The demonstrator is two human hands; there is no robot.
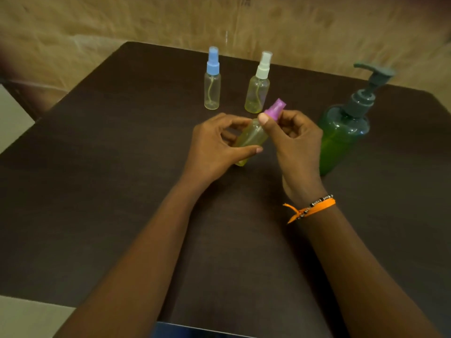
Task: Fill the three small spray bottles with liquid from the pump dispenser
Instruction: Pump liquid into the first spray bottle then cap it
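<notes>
On the dark brown table [122, 191], the leftmost thing was a small clear spray bottle with a blue cap [212, 79], which stood upright near the far edge with its dip tube curling down inside; its body looked nearly clear, and how much liquid it held could not be told. Just to its right, a little apart, stood a second spray bottle with a white cap [258, 85], also upright, its body tinted yellow-green. Nearer the person, in front of those two, the left hand [214, 148] was curled round the body of a third bottle with a purple cap [253, 135], thumb on the near side and fingers on the far side. That bottle was tilted, its base down to the left and its cap pointing up and to the right, and its body looked yellow-green. The right hand [292, 140] pinched the purple cap between thumb and fingers, the thumb lying across the neck; an orange band with beads [314, 207] sat on that wrist. Farthest right stood the green pump dispenser [346, 125] with its dark grey pump head, upright, just beside the right hand, its spout pointing left.
</notes>
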